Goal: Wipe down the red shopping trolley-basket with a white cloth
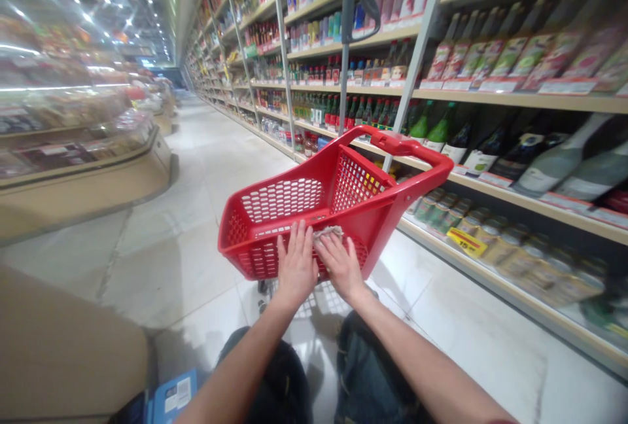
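A red plastic shopping cart [377, 228] stands side-on in front of me, its basket walls pierced with holes. My left hand [297, 260] lies flat on the near side wall with its fingers stretched over the upper rim. Just to the right, my right hand [338, 264] presses a crumpled light-grey cloth [328, 233] against the same wall. Only the cloth's upper edge shows above the fingers; the rest is hidden. The cart's handle [392, 142] rises at the right, and the inside of the basket shows no goods.
Tall shelves of bottles [490, 149] and cans line the right side, with a yellow price tag [466, 242] low down. A display counter [88, 195] stands left. A blue object with a white label [171, 401] is at lower left. Pale floor tiles [196, 149] run along the aisle.
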`<state>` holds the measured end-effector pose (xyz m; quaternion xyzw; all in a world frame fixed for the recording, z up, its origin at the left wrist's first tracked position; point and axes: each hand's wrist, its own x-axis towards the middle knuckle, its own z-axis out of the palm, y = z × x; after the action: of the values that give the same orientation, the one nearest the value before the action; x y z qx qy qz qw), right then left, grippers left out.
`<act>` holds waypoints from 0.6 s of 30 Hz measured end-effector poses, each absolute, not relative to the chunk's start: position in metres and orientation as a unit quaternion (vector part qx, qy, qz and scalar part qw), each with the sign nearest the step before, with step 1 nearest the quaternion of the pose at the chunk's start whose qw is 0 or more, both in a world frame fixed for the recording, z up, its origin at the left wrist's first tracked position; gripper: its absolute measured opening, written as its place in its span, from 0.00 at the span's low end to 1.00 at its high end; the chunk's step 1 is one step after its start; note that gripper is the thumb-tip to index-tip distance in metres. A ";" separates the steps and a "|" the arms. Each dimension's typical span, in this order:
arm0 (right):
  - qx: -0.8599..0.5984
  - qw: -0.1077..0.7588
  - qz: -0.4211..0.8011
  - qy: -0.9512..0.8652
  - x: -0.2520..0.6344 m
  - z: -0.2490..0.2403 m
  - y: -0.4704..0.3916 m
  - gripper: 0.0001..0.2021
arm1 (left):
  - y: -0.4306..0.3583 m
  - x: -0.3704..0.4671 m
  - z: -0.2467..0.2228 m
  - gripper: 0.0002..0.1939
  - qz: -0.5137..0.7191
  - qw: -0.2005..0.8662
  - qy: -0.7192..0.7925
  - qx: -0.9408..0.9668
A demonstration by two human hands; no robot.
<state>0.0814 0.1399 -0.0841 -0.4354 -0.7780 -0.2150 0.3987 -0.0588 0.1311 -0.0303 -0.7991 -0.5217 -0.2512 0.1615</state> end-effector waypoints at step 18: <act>-0.385 0.380 -0.187 -0.820 0.036 -0.098 0.136 0.20 | 0.125 -0.113 -0.042 0.38 -0.274 0.158 -0.580 -0.751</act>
<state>0.0364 0.1358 -0.0976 -0.3847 -0.8200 -0.1875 0.3801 -0.1130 0.1250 -0.0415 -0.7509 -0.5800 -0.2736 0.1578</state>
